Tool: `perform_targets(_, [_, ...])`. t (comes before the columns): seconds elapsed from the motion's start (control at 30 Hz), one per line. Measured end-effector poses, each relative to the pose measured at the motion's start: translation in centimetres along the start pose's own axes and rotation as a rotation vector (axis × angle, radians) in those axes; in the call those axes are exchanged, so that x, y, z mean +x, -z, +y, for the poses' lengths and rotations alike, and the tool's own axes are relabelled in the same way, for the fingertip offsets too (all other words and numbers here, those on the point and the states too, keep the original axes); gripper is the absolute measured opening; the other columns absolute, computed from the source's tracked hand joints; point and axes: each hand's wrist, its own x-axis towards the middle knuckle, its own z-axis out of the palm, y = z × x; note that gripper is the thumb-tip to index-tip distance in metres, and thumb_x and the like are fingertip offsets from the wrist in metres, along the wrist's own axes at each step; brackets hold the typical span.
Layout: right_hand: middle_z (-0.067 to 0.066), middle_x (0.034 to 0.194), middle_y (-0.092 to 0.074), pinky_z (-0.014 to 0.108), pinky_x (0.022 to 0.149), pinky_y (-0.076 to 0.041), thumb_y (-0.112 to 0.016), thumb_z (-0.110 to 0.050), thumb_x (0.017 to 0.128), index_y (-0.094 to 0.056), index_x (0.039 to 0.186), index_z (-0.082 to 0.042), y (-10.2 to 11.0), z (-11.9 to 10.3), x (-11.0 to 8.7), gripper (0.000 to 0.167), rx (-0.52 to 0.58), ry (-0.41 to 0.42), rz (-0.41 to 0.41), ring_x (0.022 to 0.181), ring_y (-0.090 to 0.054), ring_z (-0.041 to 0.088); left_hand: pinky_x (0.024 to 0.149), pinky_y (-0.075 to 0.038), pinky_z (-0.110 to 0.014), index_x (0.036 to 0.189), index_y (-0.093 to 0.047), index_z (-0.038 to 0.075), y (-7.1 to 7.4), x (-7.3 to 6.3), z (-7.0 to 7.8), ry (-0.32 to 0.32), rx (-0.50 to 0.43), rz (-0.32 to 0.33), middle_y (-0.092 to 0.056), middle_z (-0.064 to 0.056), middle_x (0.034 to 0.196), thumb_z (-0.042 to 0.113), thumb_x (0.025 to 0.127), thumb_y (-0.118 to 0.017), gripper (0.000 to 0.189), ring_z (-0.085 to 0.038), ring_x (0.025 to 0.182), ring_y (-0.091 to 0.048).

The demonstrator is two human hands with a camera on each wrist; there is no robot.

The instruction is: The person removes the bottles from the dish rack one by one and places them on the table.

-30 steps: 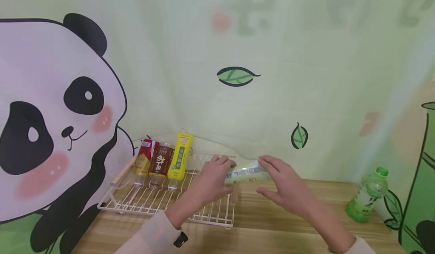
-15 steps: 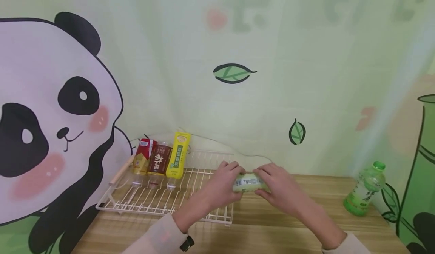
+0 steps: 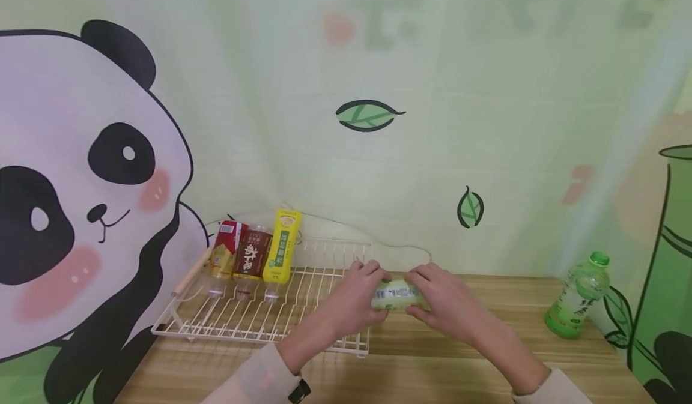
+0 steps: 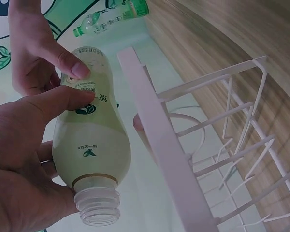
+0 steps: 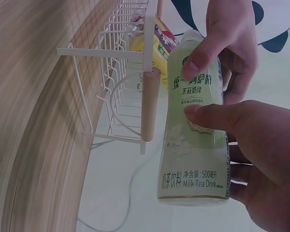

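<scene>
A pale green milk tea bottle (image 3: 399,295) lies sideways between my two hands, in front of the back wall and just right of the rack. My left hand (image 3: 359,293) grips its neck end, thumb along the label. The right hand (image 3: 446,302) holds the base end, its thumb pressed on the printed front in the right wrist view. The bottle's threaded neck (image 4: 97,205) shows bare, without a cap, in the left wrist view. Beside the left forearm stands a white wire rack (image 3: 243,332) with wooden handles. Fingers behind the bottle are partly hidden.
Three drinks lean neck down in the rack: a red and gold bottle (image 3: 226,251), a brown-labelled bottle (image 3: 253,254) and a yellow bottle (image 3: 282,248). A green bottle (image 3: 577,299) stands upright at the right of the wooden table (image 3: 432,374). A panda-print curtain (image 3: 270,122) hangs behind.
The right hand has closed its fingers around the bottle's base end. The bottle has come lower and more level, and both hands have drawn closer together. The rack's bottles stay put.
</scene>
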Motion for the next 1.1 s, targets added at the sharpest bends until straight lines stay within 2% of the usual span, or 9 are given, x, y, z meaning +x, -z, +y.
perform_targets(0.4, [0.009, 0.119, -0.07, 0.039, 0.084, -0.06, -0.095, -0.023, 0.08, -0.069, 0.126, 0.001, -0.1, -0.1, -0.1, 0.058, -0.013, 0.011, -0.006, 0.104, -0.064, 0.023, 0.09, -0.051, -0.026, 0.138, -0.064, 0.011, 0.1, -0.2, 0.2, -0.011, 0.023, 0.007, -0.062, 0.002, 0.127, 0.025, 0.085, -0.09, 0.06, -0.018, 0.112, -0.051])
perform_targets(0.6, [0.008, 0.115, -0.07, 0.038, 0.083, -0.06, -0.095, -0.023, 0.081, -0.069, 0.126, 0.0, 0.2, -0.3, -0.1, 0.056, -0.02, 0.032, -0.029, 0.101, -0.063, 0.021, 0.087, -0.05, -0.024, 0.138, -0.064, 0.012, 0.2, -0.6, 0.2, -0.007, 0.027, -0.012, -0.06, 0.003, 0.125, 0.028, 0.087, -0.089, 0.059, -0.016, 0.112, -0.05])
perform_targets(0.8, [0.007, 0.112, -0.068, 0.038, 0.08, -0.059, -0.094, -0.026, 0.082, -0.069, 0.124, 0.0, 0.6, -0.3, -0.2, 0.056, -0.019, 0.048, -0.053, 0.097, -0.06, 0.02, 0.086, -0.051, -0.023, 0.138, -0.064, 0.014, 0.2, -0.7, 0.2, -0.031, 0.055, -0.023, -0.059, 0.002, 0.128, 0.033, 0.087, -0.088, 0.059, -0.016, 0.113, -0.051])
perform_targets(0.93, [0.007, 0.111, -0.069, 0.04, 0.081, -0.058, -0.095, -0.028, 0.081, -0.07, 0.123, -0.001, 0.9, -0.3, -0.2, 0.056, -0.047, 0.04, -0.05, 0.099, -0.061, 0.021, 0.091, -0.052, -0.025, 0.141, -0.062, 0.014, 0.1, -0.6, 0.1, -0.048, 0.078, -0.011, -0.059, 0.001, 0.134, 0.036, 0.088, -0.088, 0.063, -0.016, 0.116, -0.052])
perform_targets(1.1, [0.007, 0.116, -0.073, 0.044, 0.086, -0.056, -0.095, -0.029, 0.08, -0.071, 0.125, -0.002, 1.0, 0.2, -0.4, 0.057, -0.107, -0.011, -0.032, 0.108, -0.062, 0.025, 0.098, -0.053, -0.033, 0.147, -0.059, 0.014, 0.9, -0.4, -0.1, -0.062, 0.046, 0.022, -0.059, -0.001, 0.14, 0.042, 0.089, -0.086, 0.07, -0.019, 0.12, -0.055])
